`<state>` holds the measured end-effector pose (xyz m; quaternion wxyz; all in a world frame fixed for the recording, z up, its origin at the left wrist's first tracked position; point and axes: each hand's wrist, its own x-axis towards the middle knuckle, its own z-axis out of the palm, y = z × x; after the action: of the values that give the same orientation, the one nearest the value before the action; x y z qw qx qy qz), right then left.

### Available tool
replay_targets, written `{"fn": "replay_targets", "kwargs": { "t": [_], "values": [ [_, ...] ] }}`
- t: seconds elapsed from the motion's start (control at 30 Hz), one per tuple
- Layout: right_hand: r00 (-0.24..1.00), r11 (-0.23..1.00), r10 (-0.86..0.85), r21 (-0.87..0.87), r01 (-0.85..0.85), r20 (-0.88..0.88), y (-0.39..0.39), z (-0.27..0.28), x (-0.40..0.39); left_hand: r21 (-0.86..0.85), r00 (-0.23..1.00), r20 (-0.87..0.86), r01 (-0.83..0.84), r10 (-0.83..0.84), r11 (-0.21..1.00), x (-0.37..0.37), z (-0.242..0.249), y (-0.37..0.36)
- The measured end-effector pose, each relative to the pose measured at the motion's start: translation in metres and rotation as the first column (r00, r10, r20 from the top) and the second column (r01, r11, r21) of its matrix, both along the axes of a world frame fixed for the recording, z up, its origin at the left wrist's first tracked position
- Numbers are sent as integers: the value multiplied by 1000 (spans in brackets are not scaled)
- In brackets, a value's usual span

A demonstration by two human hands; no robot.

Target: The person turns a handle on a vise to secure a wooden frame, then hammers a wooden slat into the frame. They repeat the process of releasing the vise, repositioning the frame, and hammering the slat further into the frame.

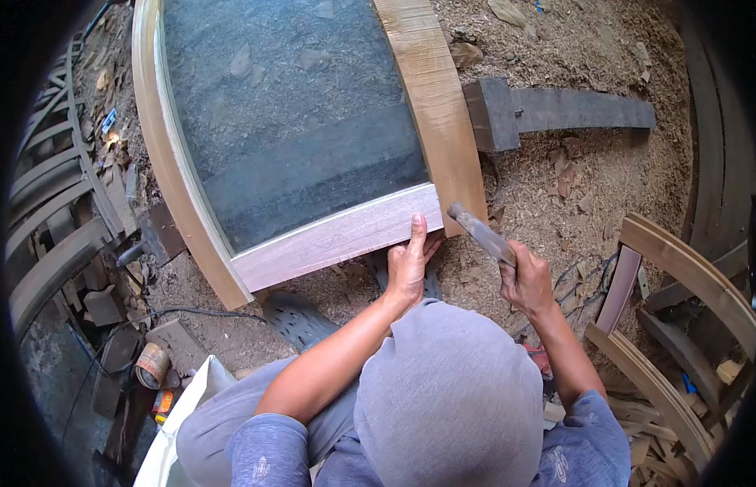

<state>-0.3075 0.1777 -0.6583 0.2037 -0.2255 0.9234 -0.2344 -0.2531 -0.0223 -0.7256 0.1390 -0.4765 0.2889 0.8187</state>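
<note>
A wooden door or window panel lies in front of me, with a glass pane (305,105) set inside its frame. My left hand (407,272) grips the pale bottom rail (337,238) near its right end, thumb on top and the other fingers partly hidden beneath. Pencil-like marks show on that rail. My right hand (526,280) is closed round a hammer (482,233), whose blunt end sits close to the lower corner of the right stile (443,114). On the far side runs the curved left stile (187,162), meeting the rail at the lower left.
A dark wooden block with a long arm (585,109) supports the panel's right side; another block (163,231) is at its left. Curved frame pieces (678,260) lie at right. A tin can (152,365) and a cable (187,308) are at lower left. Shavings cover the ground.
</note>
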Motion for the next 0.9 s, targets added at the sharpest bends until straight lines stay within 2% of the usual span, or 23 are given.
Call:
{"fn": "replay_targets", "kwargs": {
  "t": [0.07, 0.1, 0.17, 0.2, 0.23, 0.3, 0.37, 0.43, 0.47, 0.53, 0.57, 0.63, 0.67, 0.77, 0.8, 0.83, 0.9],
  "values": [
    [985, 983, 13, -178, -44, -170, -11, 4, -4, 21, 1000, -15, -16, 17, 1000, 3, -7, 0],
    [987, 983, 13, -176, -41, -162, -15, 1, -5, 24, 1000, -8, -16, 16, 1000, 6, -9, 1],
    [1000, 1000, -6, 22, 6, -1, -22, -10, -13, 70, 999, -49, 22, -18, 997, 5, -10, -2],
    [999, 999, -34, 7, 34, 39, -23, -13, -15, 23, 998, -55, 20, -19, 1000, 3, -5, -1],
    [1000, 1000, -21, -1, 21, 21, -23, -15, -23, 15, 997, -73, 7, -6, 1000, -5, -5, -2],
    [998, 990, -42, -139, 37, -37, -21, -6, -18, 9, 999, -47, -3, 4, 1000, 1, -4, -1],
    [999, 992, -22, -127, 17, -38, -22, -1, -17, 1, 999, -42, -14, 14, 1000, 5, -8, 1],
    [998, 999, 42, 35, -40, -48, -25, -1, -23, 59, 998, -67, 19, -15, 998, 5, -9, -2],
    [997, 998, 51, 28, -49, -62, -29, 0, -27, 51, 997, -81, 10, -6, 999, -1, -11, -4],
    [993, 987, -45, -158, 27, -111, -31, 11, -19, 46, 999, -40, -13, 15, 999, 2, -5, 0],
    [994, 987, -38, -159, 20, -106, -34, 8, -21, 45, 999, -36, -21, 23, 999, 1, -7, -1],
    [992, 993, 19, -111, -33, -126, -37, 0, -20, 95, 997, -69, -10, 17, 995, 5, -9, -1],
    [999, 998, 32, 56, -30, -43, -31, -12, -20, 96, 997, -76, -4, 11, 995, 6, -6, 1],
    [1000, 999, 13, -46, -15, -27, -27, -9, -24, 31, 999, -32, -28, 29, 999, 5, -4, 0],
    [987, 987, -16, -158, -10, -161, -36, 0, -24, 41, 999, -45, -9, 10, 999, 7, -7, 0],
    [987, 987, -11, -158, -15, -161, -36, -5, -26, 47, 998, -68, 4, -1, 999, 5, -11, 0],
    [998, 999, 33, -4, -33, -61, -27, -12, -19, 49, 998, -58, 9, -6, 999, 9, -11, 1]
  ]
}}
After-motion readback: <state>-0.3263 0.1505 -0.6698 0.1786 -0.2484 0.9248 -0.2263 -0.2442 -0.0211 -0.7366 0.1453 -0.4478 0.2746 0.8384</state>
